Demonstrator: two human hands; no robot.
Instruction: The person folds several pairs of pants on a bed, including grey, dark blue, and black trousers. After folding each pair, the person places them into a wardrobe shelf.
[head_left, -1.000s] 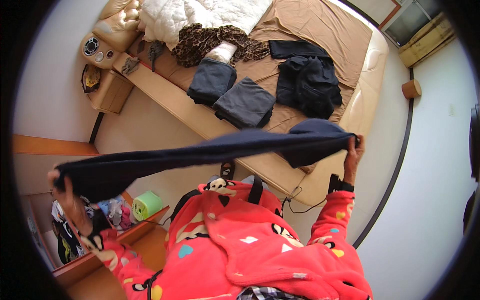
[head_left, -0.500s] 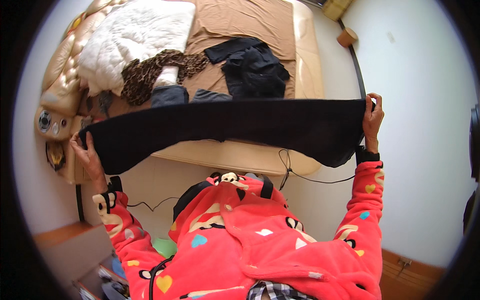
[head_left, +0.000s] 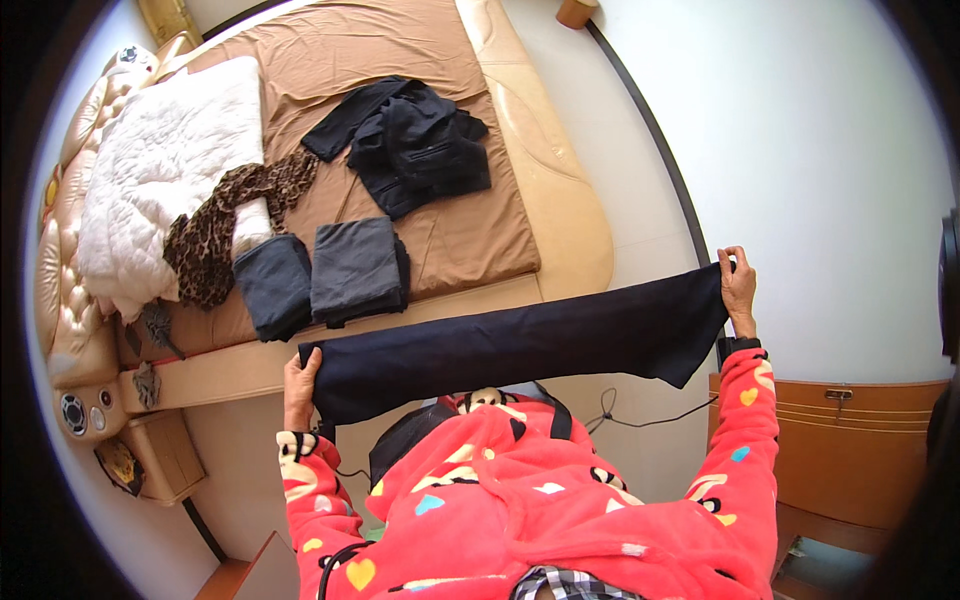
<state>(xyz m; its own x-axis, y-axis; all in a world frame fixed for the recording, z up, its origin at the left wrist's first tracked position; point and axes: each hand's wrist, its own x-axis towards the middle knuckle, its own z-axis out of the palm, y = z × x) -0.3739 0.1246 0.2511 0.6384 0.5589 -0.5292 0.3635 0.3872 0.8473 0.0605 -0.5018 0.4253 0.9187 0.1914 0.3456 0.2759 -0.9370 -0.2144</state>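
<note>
A long dark garment, seemingly trousers folded lengthwise [head_left: 520, 340], is stretched between my hands in front of my body. My left hand [head_left: 301, 388] pinches its left end, thumb on top. At the other end my right hand [head_left: 738, 290] grips the upper corner, a little farther out and higher. A pointed part of the cloth droops near the right end. Just beyond it on the bed lie two folded dark grey garments, one a bluish stack [head_left: 272, 287], the other a squarer pile [head_left: 358, 268].
The bed [head_left: 460, 230] has a brown sheet and a padded cream frame. On it are a crumpled black garment [head_left: 425, 150], a leopard-print cloth [head_left: 205, 235] and a white quilt [head_left: 170, 150]. A wooden cabinet [head_left: 850, 450] stands at right; a cable [head_left: 650, 419] trails across the floor.
My view has turned to the right, bringing the folded stacks fully into sight. My hands have come closer together and lower, and the stretched garment now slopes up to the right.
</note>
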